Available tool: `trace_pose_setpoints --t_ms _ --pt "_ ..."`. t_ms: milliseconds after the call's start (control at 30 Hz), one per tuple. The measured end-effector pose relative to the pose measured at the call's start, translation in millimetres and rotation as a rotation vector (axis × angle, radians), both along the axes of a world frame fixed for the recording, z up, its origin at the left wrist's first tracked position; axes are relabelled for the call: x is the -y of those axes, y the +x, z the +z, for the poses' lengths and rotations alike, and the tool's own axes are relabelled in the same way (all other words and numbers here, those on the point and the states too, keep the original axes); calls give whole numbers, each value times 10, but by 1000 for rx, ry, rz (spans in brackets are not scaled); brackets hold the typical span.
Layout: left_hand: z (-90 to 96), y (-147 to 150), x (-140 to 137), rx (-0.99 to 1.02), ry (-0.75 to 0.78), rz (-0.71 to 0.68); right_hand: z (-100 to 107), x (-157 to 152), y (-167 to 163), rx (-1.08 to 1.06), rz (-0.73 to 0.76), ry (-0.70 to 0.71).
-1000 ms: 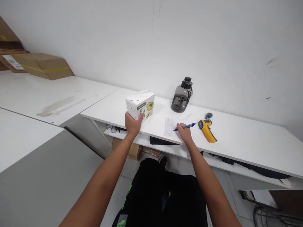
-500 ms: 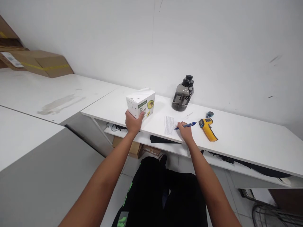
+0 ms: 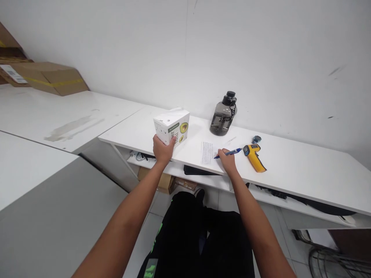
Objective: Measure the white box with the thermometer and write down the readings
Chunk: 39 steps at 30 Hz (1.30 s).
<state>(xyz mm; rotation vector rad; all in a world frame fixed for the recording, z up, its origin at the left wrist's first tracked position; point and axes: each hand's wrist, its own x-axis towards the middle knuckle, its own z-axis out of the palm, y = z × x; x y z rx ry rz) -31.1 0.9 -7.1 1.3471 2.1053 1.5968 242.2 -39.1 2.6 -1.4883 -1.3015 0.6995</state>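
My left hand (image 3: 164,150) grips the lower front corner of a white carton (image 3: 174,125) printed with avocados, which stands tilted a little near the desk's front edge. Between the fingers of my right hand (image 3: 227,160) is a blue pen (image 3: 233,151), its tip pointing left. That tip is beside a small sheet of paper (image 3: 206,153) covered in fine lines of text, too small to read. Just right of the pen's end lies a yellow infrared thermometer (image 3: 255,158). A dark translucent water bottle (image 3: 222,118) stands behind the paper, by the wall.
A small blue and black object (image 3: 256,139) sits behind the thermometer. Brown cardboard boxes (image 3: 55,79) rest on the left table. Under the white desk (image 3: 304,170), a shelf holds a flat black item (image 3: 201,170) and cables. A wire rack or fan guard (image 3: 336,264) is at lower right.
Hardly anything differs. Both hands keep their hold on the carton and the pen, and the whole view has shifted very slightly.
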Motion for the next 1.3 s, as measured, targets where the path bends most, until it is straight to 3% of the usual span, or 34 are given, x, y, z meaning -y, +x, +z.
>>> trace_pose_setpoints --t_ms 533,800,1000,1300 --pt "4 6 9 3 7 -6 16 33 -6 42 -10 38" --pt "37 18 33 4 -5 -4 -189 -61 98 237 -67 363" --pt "10 7 12 3 -4 -5 -318 -215 140 204 -120 150" --pt "18 9 19 4 -8 -4 -317 -211 113 59 -84 47"
